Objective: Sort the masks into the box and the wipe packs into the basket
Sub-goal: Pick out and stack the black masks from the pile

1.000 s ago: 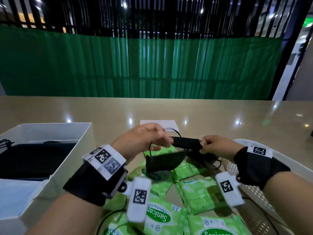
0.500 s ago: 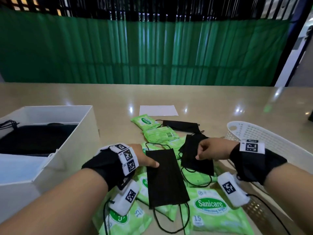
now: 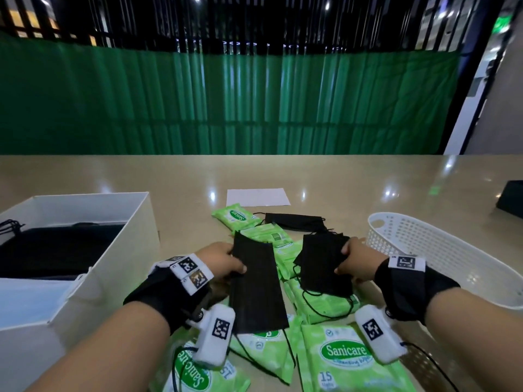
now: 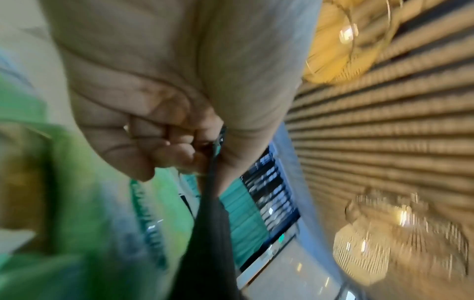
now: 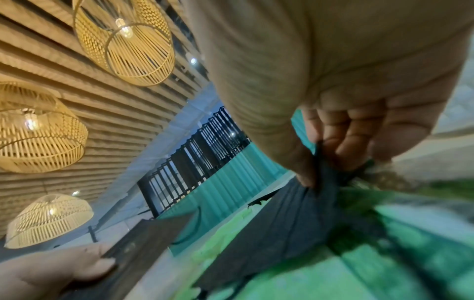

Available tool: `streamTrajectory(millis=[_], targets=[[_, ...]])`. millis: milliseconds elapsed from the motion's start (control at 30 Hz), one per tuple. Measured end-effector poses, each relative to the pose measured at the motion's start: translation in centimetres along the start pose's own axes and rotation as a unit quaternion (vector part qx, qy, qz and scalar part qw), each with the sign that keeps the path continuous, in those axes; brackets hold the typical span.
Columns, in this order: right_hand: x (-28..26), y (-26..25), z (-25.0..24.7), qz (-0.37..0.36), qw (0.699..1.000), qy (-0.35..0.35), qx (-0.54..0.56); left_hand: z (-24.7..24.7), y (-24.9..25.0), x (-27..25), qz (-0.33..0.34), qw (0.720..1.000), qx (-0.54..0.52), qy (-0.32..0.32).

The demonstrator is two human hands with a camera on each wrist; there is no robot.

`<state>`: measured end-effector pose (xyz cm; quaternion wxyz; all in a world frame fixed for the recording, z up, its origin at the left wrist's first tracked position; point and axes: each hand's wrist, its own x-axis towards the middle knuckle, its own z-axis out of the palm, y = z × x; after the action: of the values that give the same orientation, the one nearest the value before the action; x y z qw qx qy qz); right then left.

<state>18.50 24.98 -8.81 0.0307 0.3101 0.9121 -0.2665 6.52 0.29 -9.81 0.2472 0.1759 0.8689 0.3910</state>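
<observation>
Left hand (image 3: pixel 223 264) pinches one flat black mask (image 3: pixel 254 287) at its upper left edge, thumb on top and fingers curled under, so the mask hangs down above the green wipe packs (image 3: pixel 343 360); its ear loops trail below its lower end. Right hand (image 3: pixel 353 263) grips a second black mask (image 3: pixel 322 267) at its right side — this one is crumpled, and its loops fall loose onto a wipe pack under it. In the right wrist view the thumb and fingers (image 5: pixel 346 142) are closed on bunched black cloth. The two masks are near each other but apart. A third black mask (image 3: pixel 294 220) lies flat on the table (image 3: pixel 339 176) farther away, beside a wipe pack and just before a white sheet of paper (image 3: pixel 257 197). The white box (image 3: pixel 135 230) stands at the left, open, with dark masks already inside. The white perforated basket (image 3: pixel 441 250) stands at the right — I see no pack inside the visible part. Several wipe packs lie in a loose pile between box and basket, some overlapping.
</observation>
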Motion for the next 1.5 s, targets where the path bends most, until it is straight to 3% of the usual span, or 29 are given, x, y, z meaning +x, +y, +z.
streamTrajectory(millis=[33,100,200,233,300,400,533,667,900,967,1067,1100,1233,1300,1400,1500], targets=[[0.2,0.0,-0.2,0.007,1.000,0.010,0.020,-0.2,0.1,0.1,0.008,0.994,-0.112,0.006],[0.1,0.0,-0.7,0.014,0.999,0.031,0.042,-0.5,0.6,0.1,0.014,0.949,-0.314,0.020],[-0.3,-0.4,-1.4,-0.012,0.998,0.038,0.048,-0.2,0.6,0.2,0.022,0.832,-0.554,-0.007],[-0.5,-0.4,-1.6,-0.028,0.998,0.042,0.045,0.3,0.3,0.2,0.016,0.801,-0.599,-0.020],[-0.7,-0.3,-1.9,-0.051,0.996,0.057,0.047,1.6,-0.4,0.1,-0.011,0.775,-0.629,-0.060],[-1.0,-0.1,-2.3,-0.057,0.992,0.061,0.097,2.9,-0.8,-0.5,-0.054,0.770,-0.617,-0.153],[-1.7,-0.1,-2.5,-0.039,0.981,0.014,0.189,2.7,-0.8,-0.9,-0.038,0.773,-0.599,-0.204],[-2.3,-0.6,-2.5,-0.027,0.964,-0.019,0.266,2.1,-0.9,-1.1,-0.052,0.765,-0.618,-0.173],[-3.6,-1.6,-2.1,-0.046,0.934,-0.073,0.346,3.0,-0.5,-2.0,-0.086,0.811,-0.552,-0.173],[-4.0,-1.6,-1.6,-0.033,0.911,-0.091,0.402,3.5,-0.4,-2.1,-0.092,0.807,-0.553,-0.187],[-4.7,-2.5,-0.7,-0.043,0.849,-0.110,0.516,3.6,-0.4,-2.2,-0.086,0.795,-0.572,-0.181],[-4.7,-2.8,-0.3,-0.063,0.846,-0.098,0.521,3.6,-0.4,-2.2,-0.081,0.793,-0.578,-0.177],[-4.7,-3.3,0.1,-0.093,0.893,0.020,0.439,3.5,-0.4,-2.4,-0.054,0.766,-0.612,-0.190],[-4.8,-2.7,-0.4,-0.086,0.873,-0.005,0.479,3.7,-0.2,-2.6,-0.035,0.751,-0.627,-0.206],[-5.6,-2.2,-1.6,-0.089,0.811,-0.057,0.576,4.4,0.5,-3.4,-0.009,0.740,-0.628,-0.240],[-5.9,-2.3,-2.9,-0.106,0.799,-0.030,0.591,5.6,1.3,-4.0,0.005,0.732,-0.627,-0.266]])
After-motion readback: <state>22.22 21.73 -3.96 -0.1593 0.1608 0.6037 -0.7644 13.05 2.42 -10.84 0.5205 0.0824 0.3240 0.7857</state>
